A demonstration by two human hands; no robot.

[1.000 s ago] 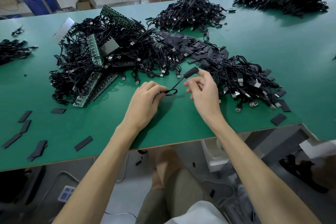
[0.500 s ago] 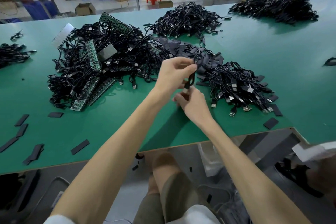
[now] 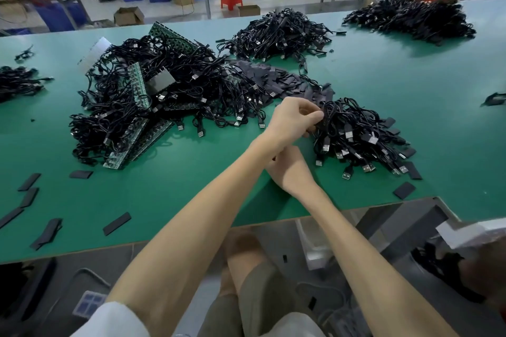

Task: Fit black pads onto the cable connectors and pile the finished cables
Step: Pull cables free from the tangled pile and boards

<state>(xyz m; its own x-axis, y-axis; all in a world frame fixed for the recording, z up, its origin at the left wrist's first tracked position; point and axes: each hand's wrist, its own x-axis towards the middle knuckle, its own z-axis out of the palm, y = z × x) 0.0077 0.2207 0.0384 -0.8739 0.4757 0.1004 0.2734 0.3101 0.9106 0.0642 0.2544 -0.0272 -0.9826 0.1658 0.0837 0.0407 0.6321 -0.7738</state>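
At the nine-o'clock edge of the finished pile (image 3: 361,137), the left hand (image 3: 294,120) pinches a cable (image 3: 319,125) in curled fingers, apparently to add it there. At its six o'clock the right hand (image 3: 290,172) rests, fingers hidden, so I cannot tell its grip.

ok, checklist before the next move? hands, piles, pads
1. Left hand at the right cable pile: ok, fingers curled at its edge.
2. Grip released: cannot tell, the fingers blend with the pile.
3. Right hand free: cannot tell, partly hidden under the left forearm.
4. Pad heap in reach: ok, just beyond the left hand.
5. Cable tangle to draw from: ok, left of the hands.
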